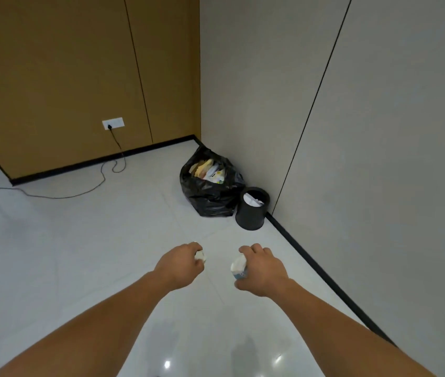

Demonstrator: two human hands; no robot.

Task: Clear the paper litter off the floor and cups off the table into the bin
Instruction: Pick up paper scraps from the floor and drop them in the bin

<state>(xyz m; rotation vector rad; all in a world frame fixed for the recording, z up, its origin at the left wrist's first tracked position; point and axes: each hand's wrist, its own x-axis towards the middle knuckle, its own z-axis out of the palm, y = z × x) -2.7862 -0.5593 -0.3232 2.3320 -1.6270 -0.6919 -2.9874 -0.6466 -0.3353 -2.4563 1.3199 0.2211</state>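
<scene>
Right hand (263,270) grips crumpled white cup (239,268) — blue print.

White scrap (201,256) mostly hidden in left hand (179,265), cable (61,198) cropped left

I log this as an office-type interior, a room corner: glossy pale floor (80,240), brown panelled wall (52,77), grey panelled wall (379,131), black skirting (311,257). Fittings I can see: one wall socket (113,123) with a cable (101,175) trailing over the floor, one small black bin (251,216) holding white paper, and one full black rubbish bag (207,197) beside it.
</scene>
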